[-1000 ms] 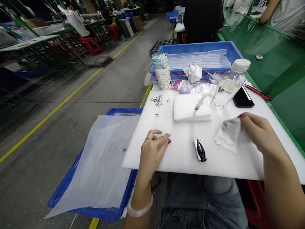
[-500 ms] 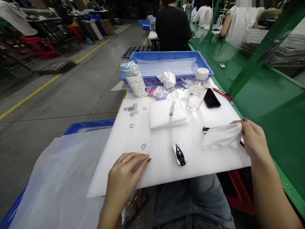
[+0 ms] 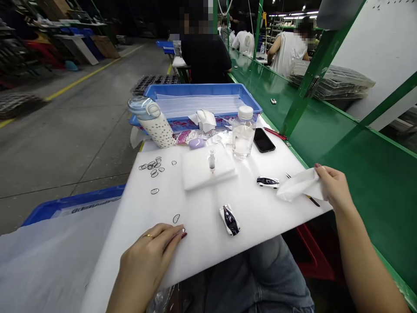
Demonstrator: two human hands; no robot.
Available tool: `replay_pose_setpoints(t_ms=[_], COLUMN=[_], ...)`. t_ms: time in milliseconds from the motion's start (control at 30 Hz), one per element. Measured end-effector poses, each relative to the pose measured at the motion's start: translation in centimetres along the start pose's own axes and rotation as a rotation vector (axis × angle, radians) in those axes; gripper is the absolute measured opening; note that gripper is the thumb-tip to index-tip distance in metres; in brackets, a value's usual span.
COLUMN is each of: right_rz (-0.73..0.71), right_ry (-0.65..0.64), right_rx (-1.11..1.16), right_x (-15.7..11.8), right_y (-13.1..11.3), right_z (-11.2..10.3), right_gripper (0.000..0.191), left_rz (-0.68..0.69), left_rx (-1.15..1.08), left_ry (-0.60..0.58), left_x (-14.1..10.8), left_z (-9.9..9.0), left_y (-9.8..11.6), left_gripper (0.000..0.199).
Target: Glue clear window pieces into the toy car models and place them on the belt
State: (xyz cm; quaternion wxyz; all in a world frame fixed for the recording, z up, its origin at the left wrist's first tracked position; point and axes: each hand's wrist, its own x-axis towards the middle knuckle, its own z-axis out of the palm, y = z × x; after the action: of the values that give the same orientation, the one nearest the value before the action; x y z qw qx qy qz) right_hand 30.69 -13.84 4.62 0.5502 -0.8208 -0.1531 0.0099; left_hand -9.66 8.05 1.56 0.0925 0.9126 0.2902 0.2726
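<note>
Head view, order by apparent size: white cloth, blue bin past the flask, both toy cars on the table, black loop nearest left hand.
1. Blue bin
2. White cloth
3. Near toy car and far toy car: too alike to rank, given differing nearness
4. Black loop

The tabletop [image 3: 202, 248] is bright, the aisle [image 3: 94, 113] dim and blurred.

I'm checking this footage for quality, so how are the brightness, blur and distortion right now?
Head view: the white cloth contrasts little with the bright white foam sheet; head view, far left: the red stool looks dark and blurred; head view: the polka-dot tumbler leans, perhaps from wide-angle distortion.
</note>
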Motion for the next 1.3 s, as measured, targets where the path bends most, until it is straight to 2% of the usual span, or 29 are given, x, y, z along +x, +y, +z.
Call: replay_pose_setpoints(t_ms=[100,167,200,233,300,367,467,567,667,767,833,900,1000,1067,1167,1300], right_rz=[0.052,-0.023,-0.064,-0.118,-0.297,-0.548,-0.878,-1.067,-1.117,-1.098,-1.036,-0.874,-0.551,-0.420,-0.317,-0.275], right_ry=[0.324,0.483,0.514,0.487,0.295,0.081,-0.063,-0.128,-0.171,-0.121,-0.128,-0.101,0.061,0.102,0.015,-0.131], right_rx=[0.249,0.400,0.483,0.545,0.536,0.371,0.097,-0.172,-0.316,-0.257,-0.242,-0.160,0.071,0.162,0.219,0.231], right_x=[1.0,1.7,1.9,2.0,1.8,1.8,2.5,3.7,4.5,5.2,5.9,6.8,8.7,10.1,11.4,11.4], right_y=[-1.4,-3.6,-5.0,-6.6,-9.9,-13.0,-16.0,-16.3,-14.6,-13.1,-13.0,-13.5,-14.6,-15.2,-15.6,-14.9], right_z=[-0.4,0.1,0.7,1.5,4.0,7.1,11.7,15.1,17.2,18.2,18.0,16.8,14.0,12.2,10.4,9.8], right_gripper=[0.026,0.029,0.031,0.033,0.033,0.030,0.029,0.029,0.032,0.040,0.038,0.034,0.024,0.017,0.022,0.025], left_rz=[-0.060,-0.164,-0.236,-0.314,-0.468,-0.599,-0.720,-0.774,-0.770,-0.729,-0.708,-0.691,-0.671,-0.670,-0.668,-0.659], left_rx=[-0.077,-0.199,-0.297,-0.418,-0.735,-1.078,-1.401,-1.506,-1.543,-1.566,-1.568,-1.578,-1.624,-1.648,-1.653,-1.646], left_ry=[0.058,0.103,0.116,0.121,0.102,0.063,0.017,0.044,0.015,-0.021,-0.020,-0.003,0.016,0.012,0.019,-0.001], left_x=[-0.2,-0.1,0.0,0.1,0.4,0.6,0.5,0.1,-0.1,0.1,0.2,0.2,0.0,-0.1,0.1,0.4], left_z=[-0.1,0.0,0.2,0.5,1.4,2.4,3.7,4.1,4.0,4.1,4.3,4.6,5.2,5.4,5.4,4.5], left_y=[0.4,1.3,2.0,2.8,4.7,6.3,7.5,7.7,7.7,7.9,8.0,8.0,8.0,8.0,8.1,8.3], left_gripper=[0.034,0.027,0.023,0.019,0.022,0.029,0.034,0.035,0.037,0.037,0.038,0.039,0.040,0.040,0.041,0.038])
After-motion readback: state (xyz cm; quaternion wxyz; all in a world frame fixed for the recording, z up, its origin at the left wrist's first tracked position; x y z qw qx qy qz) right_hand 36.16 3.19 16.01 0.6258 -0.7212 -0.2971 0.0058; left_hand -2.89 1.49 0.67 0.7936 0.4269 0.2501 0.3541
